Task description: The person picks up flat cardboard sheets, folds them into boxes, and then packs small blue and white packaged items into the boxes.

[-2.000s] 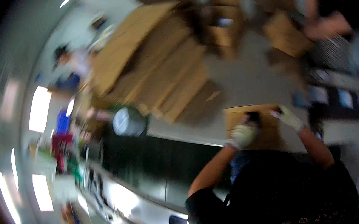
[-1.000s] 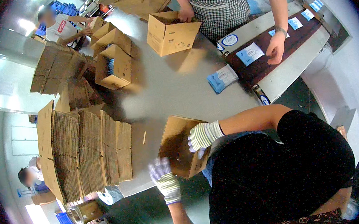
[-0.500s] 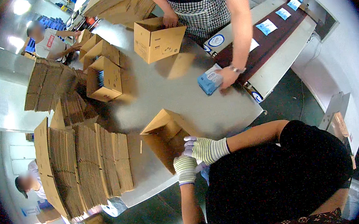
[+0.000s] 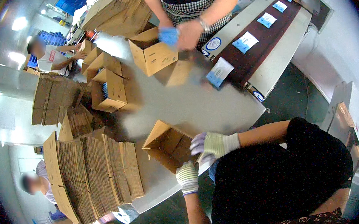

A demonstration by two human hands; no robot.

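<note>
An open-topped cardboard box (image 4: 160, 159) stands tilted in the picture at the table's near edge, its inside bare. My left hand (image 4: 188, 178), in a striped knit glove, is closed on the box's near corner; its fingertips are partly hidden. My right hand (image 4: 217, 145), gloved the same way, is at the box's right rim with its fingers stretched and a little apart, slightly blurred. Across the table a co-worker's hands (image 4: 187, 35) hold a blue packet (image 4: 169, 36) over another open cardboard box (image 4: 157, 58).
Tall stacks of flat cardboard (image 4: 94, 172) stand at my left, with more stacks (image 4: 55, 98) behind. Filled open boxes (image 4: 108, 90) line the far left. A conveyor belt (image 4: 263, 39) carries blue-and-white packets (image 4: 246, 42) on the right. The metal table (image 4: 156, 99) lies between.
My hands have parted: the right one moved off the left and its fingers stretched out. The co-worker has lifted packets from the belt's end to their box. More packets have come down the belt.
</note>
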